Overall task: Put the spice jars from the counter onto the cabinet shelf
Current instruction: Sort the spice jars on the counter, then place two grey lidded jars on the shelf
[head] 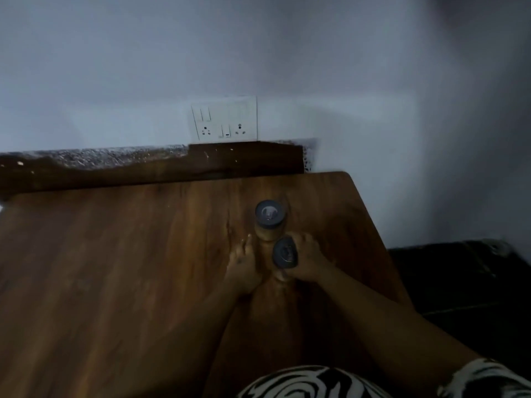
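Observation:
Two spice jars with grey lids stand on the wooden counter (115,268). The farther jar (270,222) holds a yellowish spice and stands free. The nearer jar (285,253) is gripped by my right hand (309,262), whose fingers wrap its right side. My left hand (244,268) lies just left of the jars, fingers stretched toward the farther jar's base; I cannot tell whether they touch it. The scene is dim and blurred. No cabinet shelf is in view.
A white switch and socket plate (224,117) sits on the wall behind the counter. A dark backsplash strip (143,165) runs along the counter's rear. Right of the counter's edge lies a dark surface (459,282).

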Demonstrator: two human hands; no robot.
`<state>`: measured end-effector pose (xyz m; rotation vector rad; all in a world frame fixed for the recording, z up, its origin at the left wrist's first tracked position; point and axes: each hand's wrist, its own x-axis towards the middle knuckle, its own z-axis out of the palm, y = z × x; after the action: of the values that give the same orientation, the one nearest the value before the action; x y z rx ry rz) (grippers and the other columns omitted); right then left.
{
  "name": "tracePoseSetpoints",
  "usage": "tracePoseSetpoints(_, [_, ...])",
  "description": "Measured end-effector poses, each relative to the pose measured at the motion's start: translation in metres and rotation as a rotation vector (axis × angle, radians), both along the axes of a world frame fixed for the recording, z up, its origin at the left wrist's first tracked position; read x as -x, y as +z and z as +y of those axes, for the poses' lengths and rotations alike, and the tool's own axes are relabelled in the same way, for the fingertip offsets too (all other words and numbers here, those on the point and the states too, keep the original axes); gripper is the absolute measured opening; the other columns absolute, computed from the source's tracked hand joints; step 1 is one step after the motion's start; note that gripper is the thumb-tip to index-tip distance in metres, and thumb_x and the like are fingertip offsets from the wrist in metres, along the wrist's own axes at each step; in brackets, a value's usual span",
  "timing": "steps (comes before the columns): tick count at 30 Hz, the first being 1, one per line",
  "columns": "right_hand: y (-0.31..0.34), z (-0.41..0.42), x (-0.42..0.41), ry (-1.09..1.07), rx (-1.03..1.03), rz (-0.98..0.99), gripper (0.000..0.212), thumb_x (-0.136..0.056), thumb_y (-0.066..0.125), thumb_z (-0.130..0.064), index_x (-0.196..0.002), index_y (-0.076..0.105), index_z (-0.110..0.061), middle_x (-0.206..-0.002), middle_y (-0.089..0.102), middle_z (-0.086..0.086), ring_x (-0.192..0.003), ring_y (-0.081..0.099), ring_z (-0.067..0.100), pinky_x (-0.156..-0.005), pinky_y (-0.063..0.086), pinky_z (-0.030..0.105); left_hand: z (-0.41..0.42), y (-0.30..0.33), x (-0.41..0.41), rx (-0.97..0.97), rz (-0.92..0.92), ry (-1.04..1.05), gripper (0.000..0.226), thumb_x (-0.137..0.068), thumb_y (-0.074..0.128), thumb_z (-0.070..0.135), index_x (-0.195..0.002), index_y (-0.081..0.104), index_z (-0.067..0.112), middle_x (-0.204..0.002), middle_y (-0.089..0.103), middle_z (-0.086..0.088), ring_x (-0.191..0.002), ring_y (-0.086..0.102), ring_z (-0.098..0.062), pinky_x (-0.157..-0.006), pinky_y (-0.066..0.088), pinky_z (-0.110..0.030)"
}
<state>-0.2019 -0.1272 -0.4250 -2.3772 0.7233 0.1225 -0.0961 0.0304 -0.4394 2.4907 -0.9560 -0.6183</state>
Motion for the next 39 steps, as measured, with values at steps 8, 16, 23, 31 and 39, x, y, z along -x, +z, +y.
tracePoseSetpoints(8, [0.026,-0.011,-0.015,-0.137,-0.135,-0.055,0.079,-0.059,0.089,-0.039,-0.125,0.049,-0.023,-0.124,0.05,0.002,-0.109,0.053,0.02,-0.085,0.048,0.03,0.025,0.002,-0.005,0.308,0.556,0.121,0.104,-0.08,0.076,0.036,-0.155,0.007,0.016,-0.156,0.028,-0.006,-0.14,0.033,-0.023,-0.108,0.038,-0.034])
tracePoseSetpoints(16, [0.09,0.012,-0.053,-0.183,-1.045,-0.363,0.037,-0.083,0.066,-0.002,-0.118,0.062,-0.016,-0.117,0.062,0.009,-0.103,0.063,0.023,-0.082,0.056,0.034,0.034,0.054,-0.051,0.79,1.507,0.271,0.073,-0.068,0.077,0.041,-0.128,0.054,0.005,-0.112,0.066,-0.018,-0.095,0.067,-0.029,-0.074,0.057,-0.038])
tracePoseSetpoints(23, [0.102,0.04,-0.09,-0.419,-0.735,-0.311,0.071,-0.056,0.086,-0.056,-0.111,0.062,-0.018,-0.111,0.066,0.008,-0.1,0.067,0.027,-0.084,0.058,0.047,0.033,0.083,-0.067,0.735,0.985,0.238,0.071,-0.062,0.086,0.036,-0.121,0.055,0.013,-0.124,0.062,-0.015,-0.103,0.067,-0.028,-0.078,0.056,-0.036])
tracePoseSetpoints(31, [0.117,0.061,-0.113,-0.447,-0.969,-0.557,0.05,-0.081,0.075,-0.028,-0.121,0.061,-0.001,-0.09,0.072,0.011,-0.072,0.073,0.018,-0.059,0.055,0.028,0.062,0.088,-0.093,0.795,1.372,0.23,0.063,-0.086,0.053,0.06,-0.132,0.058,0.016,-0.13,0.062,-0.016,-0.12,0.056,-0.032,-0.101,0.044,-0.042])
tracePoseSetpoints(39, [0.121,0.082,-0.132,-0.56,-0.921,-0.689,0.062,-0.073,0.083,-0.035,-0.122,0.058,-0.005,-0.101,0.069,0.016,-0.079,0.072,0.026,-0.051,0.054,0.024,0.069,0.093,-0.114,0.863,1.08,0.084,0.075,-0.073,0.08,0.034,-0.137,0.043,0.021,-0.135,0.053,-0.014,-0.119,0.058,-0.032,-0.089,0.053,-0.038])
